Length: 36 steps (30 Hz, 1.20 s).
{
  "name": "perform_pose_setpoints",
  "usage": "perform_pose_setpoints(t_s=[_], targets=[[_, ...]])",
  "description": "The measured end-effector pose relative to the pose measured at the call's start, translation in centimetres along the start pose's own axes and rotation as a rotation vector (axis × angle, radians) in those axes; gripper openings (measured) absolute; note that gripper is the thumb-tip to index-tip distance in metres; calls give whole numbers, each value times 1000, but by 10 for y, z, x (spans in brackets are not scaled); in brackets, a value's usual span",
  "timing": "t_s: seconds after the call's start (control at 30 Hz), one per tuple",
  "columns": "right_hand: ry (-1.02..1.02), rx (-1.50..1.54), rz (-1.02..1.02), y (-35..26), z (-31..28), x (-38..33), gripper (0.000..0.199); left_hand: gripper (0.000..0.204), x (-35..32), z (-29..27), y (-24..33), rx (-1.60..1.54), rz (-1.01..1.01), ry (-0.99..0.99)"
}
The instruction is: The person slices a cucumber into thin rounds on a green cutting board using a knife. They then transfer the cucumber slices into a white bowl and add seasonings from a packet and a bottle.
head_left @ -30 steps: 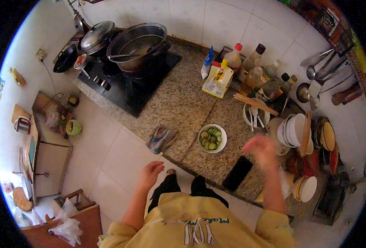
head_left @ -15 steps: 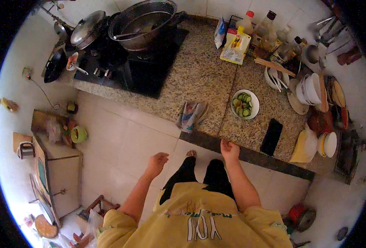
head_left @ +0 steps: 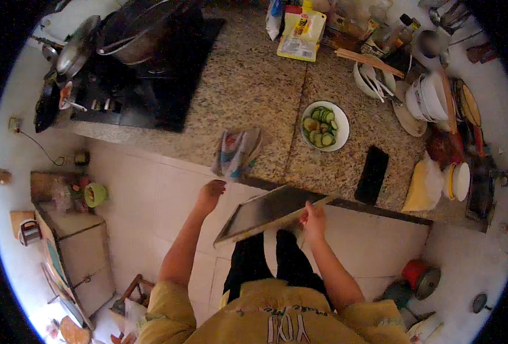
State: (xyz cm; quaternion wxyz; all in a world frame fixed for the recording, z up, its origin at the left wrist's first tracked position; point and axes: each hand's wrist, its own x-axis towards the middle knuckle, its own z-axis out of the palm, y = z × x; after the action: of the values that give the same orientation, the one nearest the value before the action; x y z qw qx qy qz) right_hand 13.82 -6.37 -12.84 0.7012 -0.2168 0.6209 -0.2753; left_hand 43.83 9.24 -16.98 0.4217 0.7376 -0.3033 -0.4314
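My right hand [head_left: 313, 222] is closed on the edge of a cabinet door [head_left: 268, 212], a pale-rimmed panel with a dark greyish face. It juts out at a slant from under the counter's front edge, above my legs. My left hand [head_left: 210, 196] hangs in the air left of the panel, its fingers loosely bent and holding nothing. Just beyond that hand a crumpled patterned cloth [head_left: 238, 150] lies at the counter's edge. A white bowl of sliced cucumber [head_left: 344, 135] sits on the granite counter [head_left: 248, 86], with a black phone-like slab [head_left: 372, 175] to its right.
A black cooktop [head_left: 150, 103] with a large pot [head_left: 133, 46] fills the far left. Bottles, a yellow-white pouch [head_left: 302, 31], and stacked bowls [head_left: 434, 97] line the back and right. A yellow bag [head_left: 423, 186] stands near the right end. A low cabinet [head_left: 82, 246] is at left.
The cabinet door has come out from under the counter, pulled by my right hand. My left hand has risen slightly toward the cloth. The whole view has shifted.
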Motion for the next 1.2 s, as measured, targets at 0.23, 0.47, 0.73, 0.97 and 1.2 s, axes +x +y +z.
perform_pose_setpoints(t_s=[0.23, 0.47, 0.73, 0.97, 1.2], targets=[[-75, -298, -38, -11, -19, -8, 16, 28, 139, 173, -160, 225, -193, -166], [-116, -301, -15, -10, -14, -9, 11, 25, 192, 271, -202, 449, -326, -173], [-63, -308, -7, -13, -13, -14, 12, 21, 217, 314, -259, 512, -359, -166], [-29, -426, -25, -3, -24, -8, 13, 19, 209, 313, -260, 421, -309, -147], [-45, -312, -57, 7, -24, 5, 12, 17, 177, 268, -226, 171, -118, -128]])
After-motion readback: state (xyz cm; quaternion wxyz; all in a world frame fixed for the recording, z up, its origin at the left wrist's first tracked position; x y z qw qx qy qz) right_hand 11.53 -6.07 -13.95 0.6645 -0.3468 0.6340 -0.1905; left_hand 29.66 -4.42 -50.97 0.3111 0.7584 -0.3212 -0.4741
